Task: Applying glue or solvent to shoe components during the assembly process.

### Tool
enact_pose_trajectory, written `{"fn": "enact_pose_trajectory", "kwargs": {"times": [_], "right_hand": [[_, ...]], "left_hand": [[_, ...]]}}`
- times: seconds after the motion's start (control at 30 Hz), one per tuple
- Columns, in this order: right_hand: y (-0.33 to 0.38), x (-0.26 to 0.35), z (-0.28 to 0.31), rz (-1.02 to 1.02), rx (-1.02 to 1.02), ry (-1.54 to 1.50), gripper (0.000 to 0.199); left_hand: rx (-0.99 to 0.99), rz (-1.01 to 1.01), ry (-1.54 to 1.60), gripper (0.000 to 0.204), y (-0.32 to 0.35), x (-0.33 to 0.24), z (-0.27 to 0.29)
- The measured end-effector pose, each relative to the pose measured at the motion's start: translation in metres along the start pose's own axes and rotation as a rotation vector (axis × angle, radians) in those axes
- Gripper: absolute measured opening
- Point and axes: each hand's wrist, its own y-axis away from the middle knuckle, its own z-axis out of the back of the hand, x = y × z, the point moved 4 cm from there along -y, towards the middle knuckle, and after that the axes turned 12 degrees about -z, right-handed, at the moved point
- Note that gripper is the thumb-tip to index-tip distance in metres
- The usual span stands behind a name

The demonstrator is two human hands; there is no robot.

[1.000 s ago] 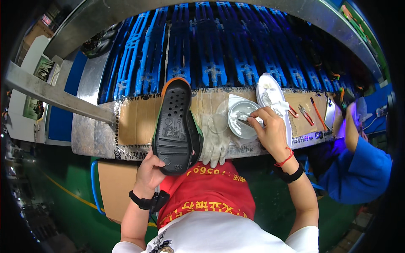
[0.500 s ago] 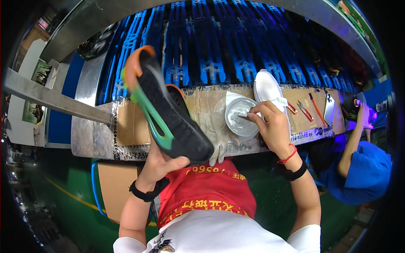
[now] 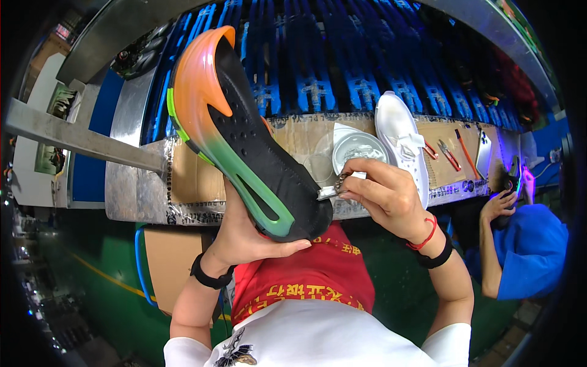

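My left hand [image 3: 244,223] grips a shoe sole [image 3: 260,144] from below, its thumb along the near end. The sole is black inside, with an orange-to-green side wall, and is held tilted above the table edge. In my right hand [image 3: 385,196], pinched between thumb and fingers, is a small brush [image 3: 327,193] with a white-coated tip. That tip touches the sole's inner edge near its closer end. Just beyond the right hand sits a white bowl [image 3: 353,136] of whitish paste. Beside the bowl lies a white shoe [image 3: 391,119].
Blue slatted conveyor [image 3: 318,92] runs behind the cardboard-covered table [image 3: 195,177]. To the right lie red-handled cutters [image 3: 450,158], a red slim tool [image 3: 466,153] and a white flat object [image 3: 483,153]. A co-worker in blue [image 3: 526,251] handles a dark shoe there. A metal bar [image 3: 92,144] crosses at left.
My right hand has lifted the brush out of the bowl and brought it left onto the sole. My left hand has raised and turned the sole, showing more of its orange side.
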Motion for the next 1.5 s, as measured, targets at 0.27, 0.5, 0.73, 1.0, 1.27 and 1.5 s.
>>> {"fn": "enact_pose_trajectory", "kwargs": {"times": [0.27,0.5,0.73,1.0,1.27,1.5], "right_hand": [[0.0,0.002,0.002,-0.02,0.058,0.018,0.018],[0.002,0.001,0.002,-0.15,0.15,-0.081,0.015],[0.004,0.0,0.003,-0.23,0.184,-0.112,0.014],[0.003,0.002,0.004,-0.23,0.218,-0.122,0.012],[0.002,0.005,0.007,-0.255,0.189,-0.136,0.012],[0.0,0.017,0.007,0.008,0.073,0.061,0.019]], "left_hand": [[0.059,-0.103,-0.206,0.113,-0.005,-0.016,0.0],[0.109,-0.164,-0.273,0.103,-0.003,-0.018,-0.006],[0.111,-0.117,-0.269,0.097,-0.002,-0.018,-0.01],[0.126,-0.117,-0.242,0.095,-0.004,-0.018,-0.011],[0.136,-0.168,-0.235,0.105,-0.003,-0.02,-0.012],[0.08,-0.149,-0.063,0.135,-0.002,-0.023,-0.01]]}}
